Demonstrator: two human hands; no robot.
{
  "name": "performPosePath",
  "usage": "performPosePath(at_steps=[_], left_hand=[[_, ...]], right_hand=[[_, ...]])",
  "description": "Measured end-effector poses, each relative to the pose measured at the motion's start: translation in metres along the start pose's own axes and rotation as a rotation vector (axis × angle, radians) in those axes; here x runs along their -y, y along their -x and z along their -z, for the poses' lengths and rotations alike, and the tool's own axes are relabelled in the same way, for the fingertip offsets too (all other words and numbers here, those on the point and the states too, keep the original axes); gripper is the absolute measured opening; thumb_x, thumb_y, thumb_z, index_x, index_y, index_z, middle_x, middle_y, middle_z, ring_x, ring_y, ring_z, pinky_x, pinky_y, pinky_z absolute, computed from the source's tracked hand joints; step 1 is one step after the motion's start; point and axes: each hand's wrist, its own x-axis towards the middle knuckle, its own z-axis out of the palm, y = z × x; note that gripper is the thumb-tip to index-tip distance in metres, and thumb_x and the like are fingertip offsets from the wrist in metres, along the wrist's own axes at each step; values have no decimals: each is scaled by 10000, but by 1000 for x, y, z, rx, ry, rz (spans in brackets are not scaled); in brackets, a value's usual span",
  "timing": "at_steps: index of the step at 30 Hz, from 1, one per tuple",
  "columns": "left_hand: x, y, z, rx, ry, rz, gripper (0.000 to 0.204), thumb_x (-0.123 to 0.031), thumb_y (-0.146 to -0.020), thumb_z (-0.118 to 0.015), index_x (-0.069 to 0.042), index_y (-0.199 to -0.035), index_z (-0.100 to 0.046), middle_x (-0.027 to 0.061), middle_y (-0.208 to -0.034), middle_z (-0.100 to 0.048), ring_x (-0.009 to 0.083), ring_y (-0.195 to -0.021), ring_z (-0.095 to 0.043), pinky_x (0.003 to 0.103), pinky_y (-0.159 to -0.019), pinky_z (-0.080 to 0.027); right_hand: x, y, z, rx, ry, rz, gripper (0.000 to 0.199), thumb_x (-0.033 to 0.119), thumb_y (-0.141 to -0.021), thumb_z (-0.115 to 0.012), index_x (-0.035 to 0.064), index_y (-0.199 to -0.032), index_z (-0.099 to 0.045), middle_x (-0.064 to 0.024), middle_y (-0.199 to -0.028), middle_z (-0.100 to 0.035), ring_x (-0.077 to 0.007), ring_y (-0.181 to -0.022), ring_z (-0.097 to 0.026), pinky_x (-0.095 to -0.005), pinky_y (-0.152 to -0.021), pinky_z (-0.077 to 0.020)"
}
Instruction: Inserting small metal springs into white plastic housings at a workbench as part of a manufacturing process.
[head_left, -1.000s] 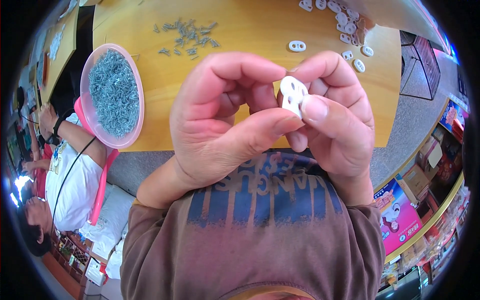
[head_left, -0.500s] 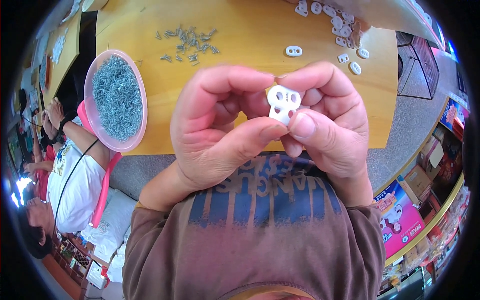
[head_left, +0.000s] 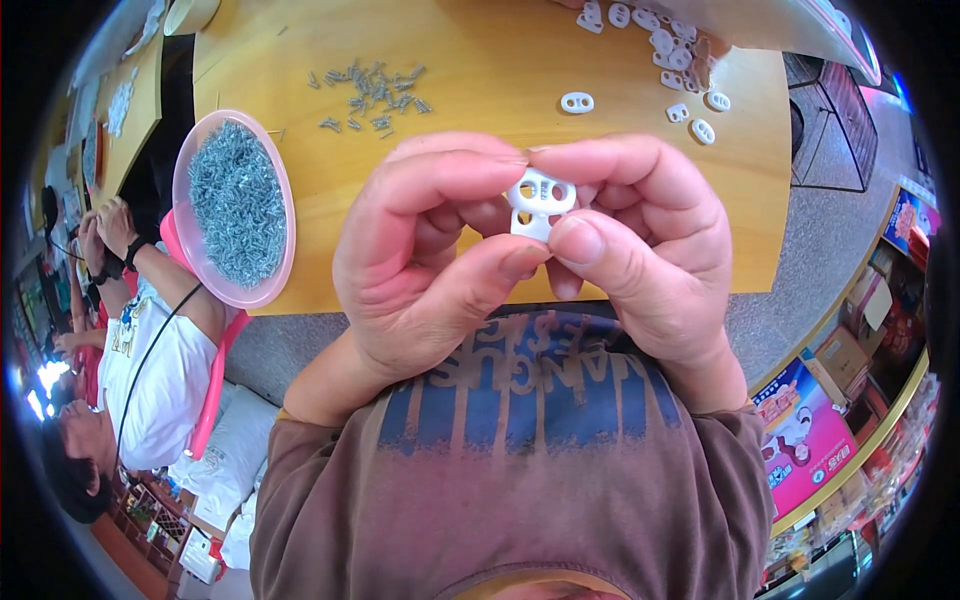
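Note:
A small white plastic two-hole cord lock [head_left: 542, 208] is pinched between my two hands, close above my chest at the table's near edge. Two pairs of holes show in it, one above the other, and a small metal spring appears between the upper pair. My left hand [head_left: 415, 260] grips its left side, the thumb at the lower end and the index finger at the top. On the opposite side, my right hand [head_left: 655, 245] presses with thumb and index finger. The curled fingers hide part of the piece's edges.
Small springs [head_left: 375, 92] lie loose on the wooden table [head_left: 470, 70]. At left stands a pink bowl [head_left: 284, 240] full of springs. Several white pieces [head_left: 664, 42] lie scattered at the far right, one [head_left: 577, 103] apart. A co-worker [head_left: 160, 350] sits to the left.
Both hands have shifted slightly left with the cord lock between them. The piece has turned a little, so its upper holes and the spring show more squarely.

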Motion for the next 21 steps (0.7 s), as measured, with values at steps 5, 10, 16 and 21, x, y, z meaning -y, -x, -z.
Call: performPosePath(at_steps=[5,10,16,21], left_hand=[[2,0,2,-13,51,-3,333,45,-714,-589,30,-1012,-439,140,-1017,-429,142,-789,-532,211,-671,-462],[5,0,6,26,-18,-63,314,23,-711,-606,14,-991,-462,134,-987,-450,143,-790,-522,223,-681,-449],[6,2,6,29,-28,-52,291,11,-712,-611,-4,-972,-481,131,-979,-459,144,-813,-502,227,-691,-434],[9,5,3,2,21,-49,284,13,-713,-610,-8,-967,-485,133,-981,-459,145,-820,-497,228,-694,-432]], right_hand=[[-6,1,5,87,378,232,296,112,-806,-523,-49,-1041,-443,-83,-863,-519,-93,-705,-503,-182,-593,-421],[-11,-4,11,167,507,403,296,121,-822,-494,-61,-1046,-430,-82,-862,-484,-106,-737,-479,-203,-645,-396],[-13,-3,12,201,560,474,286,140,-832,-478,-56,-1032,-419,-92,-864,-473,-107,-729,-459,-210,-646,-384],[-16,-3,11,208,577,478,289,157,-838,-469,-46,-1034,-408,-95,-877,-467,-106,-731,-451,-214,-654,-380]])
